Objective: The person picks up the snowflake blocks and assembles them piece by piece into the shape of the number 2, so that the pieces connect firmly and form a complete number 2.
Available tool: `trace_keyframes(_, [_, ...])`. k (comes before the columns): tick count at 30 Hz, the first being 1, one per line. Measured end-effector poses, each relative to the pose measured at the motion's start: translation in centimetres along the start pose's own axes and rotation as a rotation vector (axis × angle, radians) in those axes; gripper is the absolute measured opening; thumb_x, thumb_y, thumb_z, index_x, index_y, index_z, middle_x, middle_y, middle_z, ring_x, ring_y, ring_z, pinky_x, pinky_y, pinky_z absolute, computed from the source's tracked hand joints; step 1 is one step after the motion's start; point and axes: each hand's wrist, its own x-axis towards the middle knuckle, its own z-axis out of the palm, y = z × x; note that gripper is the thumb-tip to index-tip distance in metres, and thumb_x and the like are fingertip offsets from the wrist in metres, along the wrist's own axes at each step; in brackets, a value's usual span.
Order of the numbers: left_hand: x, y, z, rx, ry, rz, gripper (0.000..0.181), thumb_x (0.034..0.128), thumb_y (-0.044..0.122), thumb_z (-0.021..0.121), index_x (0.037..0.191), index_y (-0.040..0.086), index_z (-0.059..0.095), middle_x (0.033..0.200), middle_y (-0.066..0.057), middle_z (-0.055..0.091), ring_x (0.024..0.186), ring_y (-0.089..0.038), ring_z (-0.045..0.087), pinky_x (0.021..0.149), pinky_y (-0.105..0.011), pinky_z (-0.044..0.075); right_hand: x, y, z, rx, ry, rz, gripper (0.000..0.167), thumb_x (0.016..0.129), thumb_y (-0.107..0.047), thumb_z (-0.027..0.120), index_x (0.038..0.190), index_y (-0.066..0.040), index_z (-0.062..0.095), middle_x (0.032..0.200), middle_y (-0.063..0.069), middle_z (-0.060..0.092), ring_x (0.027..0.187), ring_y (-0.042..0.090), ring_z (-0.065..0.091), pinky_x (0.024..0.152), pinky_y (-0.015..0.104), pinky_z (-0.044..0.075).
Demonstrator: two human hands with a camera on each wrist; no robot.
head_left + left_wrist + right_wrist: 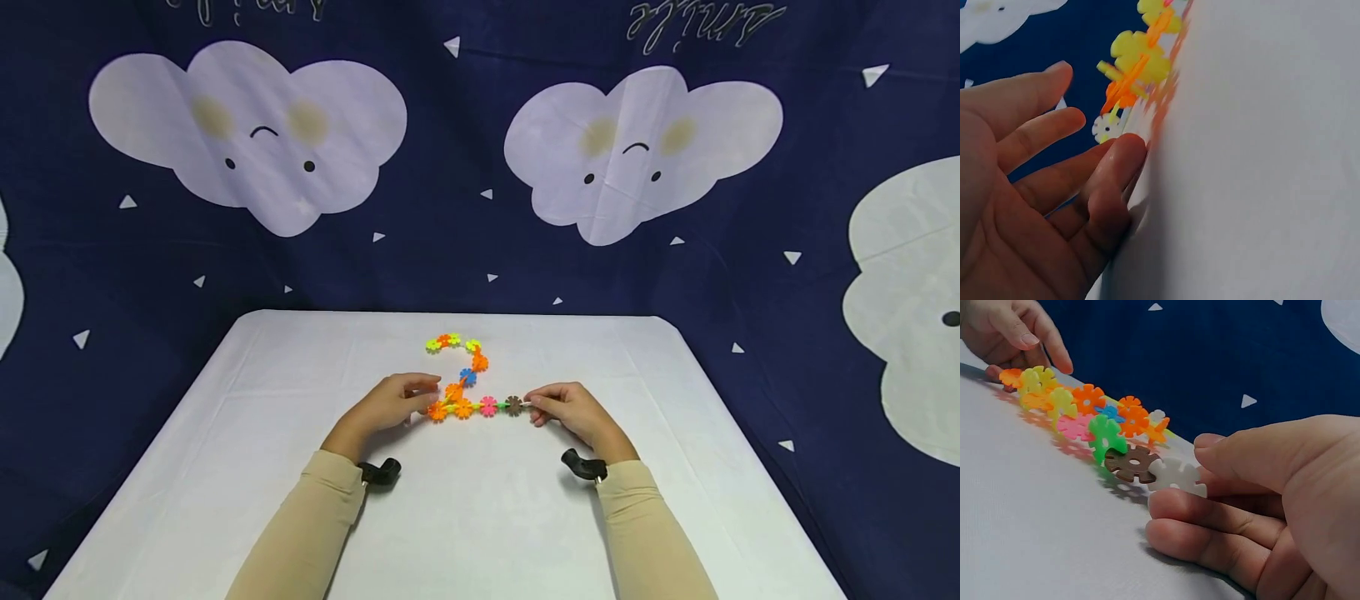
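Plastic snowflake discs, slotted together, form a figure-2-shaped chain on the table. Its curved top has yellow discs (432,346), and a blue disc (468,377) sits partway down. Along the base run orange discs (463,409), a pink disc (488,407), a green disc (1105,428) and a brown disc (513,406). At the right end, my right hand (573,410) pinches a white disc (1179,474) that meets the brown one. My left hand (390,404) is beside the left end with fingers loosely bent; its wrist view (1035,169) shows nothing held.
A white cloth covers the table (480,517). Behind it hangs a dark blue curtain (450,250) with cloud prints. Black wrist-worn devices (382,472) sit at both cuffs, above the cloth.
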Motion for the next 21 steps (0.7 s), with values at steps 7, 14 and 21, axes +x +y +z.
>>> trace_keyframes(7, [0.5,-0.9,-0.4,-0.041,0.08,-0.016,0.042,0.1058,0.026,0.069,0.143,0.007,0.065,0.122,-0.005,0.072,0.084,-0.021,0.067,0.061,-0.034,0.057,-0.2,0.4,-0.9,0.07,0.062,-0.001,0.026,0.106,-0.006,0.064,0.121,0.015,0.069,0.106,0.021,0.073,0.083,0.022,0.072,0.078,0.034,0.063])
trace_keyframes(14, [0.2,-1.6,-1.1,0.018,0.213,0.036,0.037,0.1046,0.02,0.07,0.137,0.003,0.068,0.117,-0.007,0.075,0.088,-0.02,0.07,0.068,-0.034,0.058,-0.3,1.0,-1.8,0.082,0.118,-0.003,0.026,0.106,-0.004,0.063,0.121,0.017,0.067,0.109,0.023,0.072,0.083,0.022,0.072,0.076,0.034,0.063])
trace_keyframes(21, [-0.3,-2.1,-1.5,0.086,0.263,0.055,0.034,0.1038,0.018,0.071,0.134,0.002,0.07,0.118,-0.008,0.075,0.098,-0.022,0.069,0.087,-0.042,0.057,0.1,0.9,-2.0,0.051,0.134,0.007,0.024,0.106,-0.007,0.065,0.118,0.013,0.07,0.109,0.021,0.073,0.078,0.021,0.072,0.072,0.033,0.063])
